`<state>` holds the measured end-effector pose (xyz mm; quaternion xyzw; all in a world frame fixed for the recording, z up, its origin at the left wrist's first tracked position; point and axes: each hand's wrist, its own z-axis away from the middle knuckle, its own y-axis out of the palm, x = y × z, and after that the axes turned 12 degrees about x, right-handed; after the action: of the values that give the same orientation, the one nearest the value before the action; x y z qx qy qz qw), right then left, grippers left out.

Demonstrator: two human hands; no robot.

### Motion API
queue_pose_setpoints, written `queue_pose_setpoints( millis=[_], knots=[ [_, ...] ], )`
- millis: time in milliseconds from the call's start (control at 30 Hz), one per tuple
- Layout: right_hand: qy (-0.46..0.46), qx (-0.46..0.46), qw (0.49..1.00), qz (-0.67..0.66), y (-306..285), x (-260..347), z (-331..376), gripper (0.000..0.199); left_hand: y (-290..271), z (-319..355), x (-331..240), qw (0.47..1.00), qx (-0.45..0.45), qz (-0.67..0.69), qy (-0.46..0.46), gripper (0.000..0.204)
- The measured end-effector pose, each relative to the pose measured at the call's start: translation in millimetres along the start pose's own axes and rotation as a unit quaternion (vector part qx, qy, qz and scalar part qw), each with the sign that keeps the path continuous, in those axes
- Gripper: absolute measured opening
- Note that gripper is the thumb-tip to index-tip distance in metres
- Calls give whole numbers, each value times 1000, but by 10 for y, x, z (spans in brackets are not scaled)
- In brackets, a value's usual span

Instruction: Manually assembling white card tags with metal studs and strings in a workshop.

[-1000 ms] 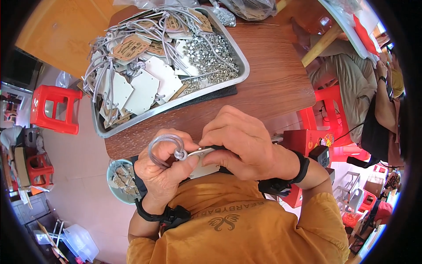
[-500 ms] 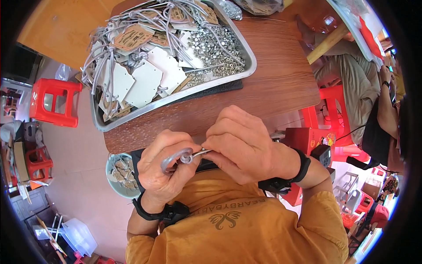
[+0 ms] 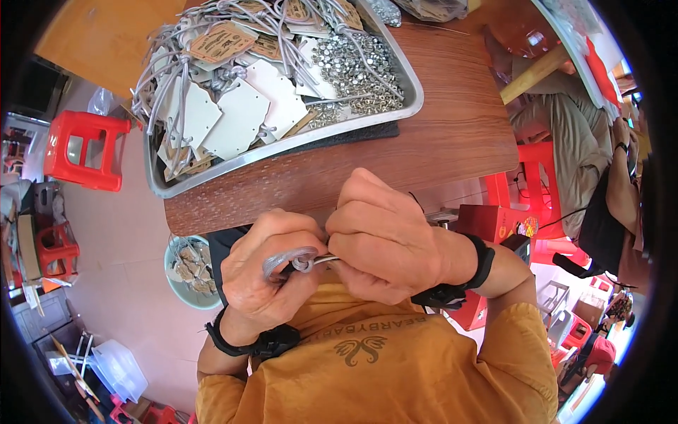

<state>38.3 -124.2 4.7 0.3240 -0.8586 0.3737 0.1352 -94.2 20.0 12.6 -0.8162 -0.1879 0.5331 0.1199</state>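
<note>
My left hand (image 3: 263, 267) is closed around a grey cord (image 3: 302, 263), whose loop and knot show at the thumb. A thin pale length runs from the knot to my right hand (image 3: 381, 244), which pinches its other end with curled fingers. The fingertips hide what else is held there. Both hands are close together in front of my chest, just off the table's near edge. Beyond them a metal tray (image 3: 296, 150) holds white and brown tags (image 3: 239, 121) with grey cords, and many small metal studs (image 3: 357, 63) at its right.
The tray stands on a brown wooden table (image 3: 452, 120). A pale green bowl (image 3: 169, 265) with tags is at lower left, beyond it a red stool (image 3: 85, 152). A red box (image 3: 479, 225) stands at the right, where another person (image 3: 575, 141) sits.
My hands still grip the cord close together, the right one turned slightly. The cord's knot has shifted a little down and right. The view has moved slightly.
</note>
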Motion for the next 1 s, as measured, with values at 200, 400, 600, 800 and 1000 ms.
queue_pose_setpoints(
  millis=[200,400,600,800,1000],
  knots=[
    [-14,16,1000,-20,60,-27,-20,27,-40,100,57,1000,6,-9,-20,33],
    [59,48,994,-79,45,85,-192,29,10,394,248,996,-12,68,-53,32],
    [126,165,977,-46,308,55,-279,46,-470,1227,204,930,-106,199,-292,18],
    [113,169,979,9,290,-63,-172,40,-1111,2712,820,786,-334,165,-493,14],
    [99,129,986,34,290,-73,-169,37,-1515,3403,1325,744,-341,-128,-561,44]
  ],
)
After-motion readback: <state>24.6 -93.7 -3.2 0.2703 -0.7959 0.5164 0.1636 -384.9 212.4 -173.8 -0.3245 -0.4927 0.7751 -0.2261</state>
